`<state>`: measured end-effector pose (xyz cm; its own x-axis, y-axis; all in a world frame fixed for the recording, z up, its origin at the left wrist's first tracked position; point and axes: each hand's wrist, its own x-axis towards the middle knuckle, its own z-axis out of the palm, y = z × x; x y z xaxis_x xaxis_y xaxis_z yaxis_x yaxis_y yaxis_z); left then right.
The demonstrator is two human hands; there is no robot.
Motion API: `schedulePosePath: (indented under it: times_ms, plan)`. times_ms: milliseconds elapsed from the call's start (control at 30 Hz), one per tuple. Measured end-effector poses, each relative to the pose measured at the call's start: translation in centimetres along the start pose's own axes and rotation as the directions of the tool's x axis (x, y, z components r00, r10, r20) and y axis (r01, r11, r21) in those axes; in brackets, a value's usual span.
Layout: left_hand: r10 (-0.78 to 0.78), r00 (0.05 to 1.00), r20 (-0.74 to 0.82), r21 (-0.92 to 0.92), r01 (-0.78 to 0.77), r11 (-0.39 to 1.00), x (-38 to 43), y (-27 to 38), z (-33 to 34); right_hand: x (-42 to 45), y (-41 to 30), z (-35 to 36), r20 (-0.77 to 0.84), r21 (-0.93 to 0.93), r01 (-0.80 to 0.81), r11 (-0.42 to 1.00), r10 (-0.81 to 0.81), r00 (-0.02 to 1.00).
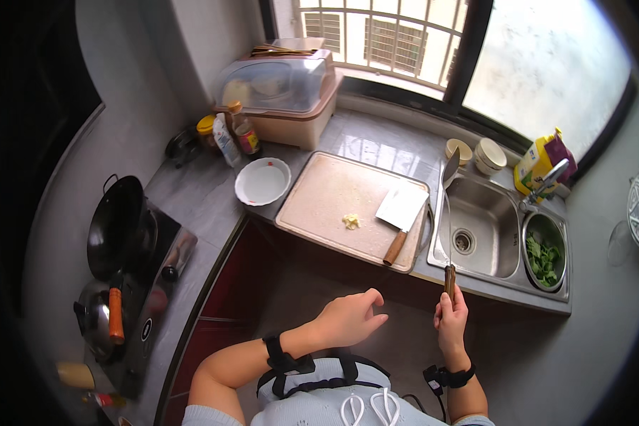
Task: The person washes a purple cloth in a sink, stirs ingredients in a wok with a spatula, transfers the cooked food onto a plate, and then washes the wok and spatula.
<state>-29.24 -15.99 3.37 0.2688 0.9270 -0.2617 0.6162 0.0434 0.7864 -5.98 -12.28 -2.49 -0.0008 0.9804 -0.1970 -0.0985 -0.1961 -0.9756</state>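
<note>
My right hand [451, 319] grips the wooden handle of a long metal spatula [449, 173], whose blade points away from me, over the left edge of the steel sink [484, 229]. My left hand [351, 319] hangs over the floor before the counter, fingers curled apart, holding nothing. Ahead of it lies a cutting board [325, 197] with a small heap of chopped garlic or similar [351, 221] and a cleaver [403, 207] with a wooden handle. A white bowl [262, 182] stands left of the board. Leafy greens [543, 259] fill an oval steel colander [563, 245] in the sink's right part.
At the left, a black wok [114, 229] sits on a stove beside a lidded pot [96, 319]. Bottles and a jar [206, 128] stand near a lidded dish box [293, 120]. Behind the sink are bowls [490, 156], a yellow package [530, 165] and the faucet [548, 181].
</note>
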Motion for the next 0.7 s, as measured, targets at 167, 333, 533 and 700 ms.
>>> schedulePosePath:
  times_ms: [167, 333, 533, 700]
  plan:
    - [-0.070, 0.882, -0.466, -0.111, 0.021, 0.994, -9.8, -3.3, -5.4, 2.3, -5.8, 9.5, 0.498, -0.308, 0.511, 0.803, -0.321, 0.805]
    - [-0.014, 0.401, -0.916, 0.018, 0.076, 0.997, -22.8, -6.7, -9.0, 0.2, -12.1, 30.2, 0.915, 0.036, 0.884, 0.466, -0.371, 0.158]
    - [0.088, 0.207, -0.974, 0.171, 0.429, 0.887, -33.7, -10.6, -14.5, -5.5, -18.8, 54.2, 0.998, 0.037, 0.998, 0.053, 0.054, -0.040]
    - [0.094, 0.398, -0.912, 0.233, 0.317, 0.919, -36.5, -14.3, -16.6, -13.2, -26.0, 63.7, 0.827, -0.171, 0.929, -0.329, 0.464, 0.317]
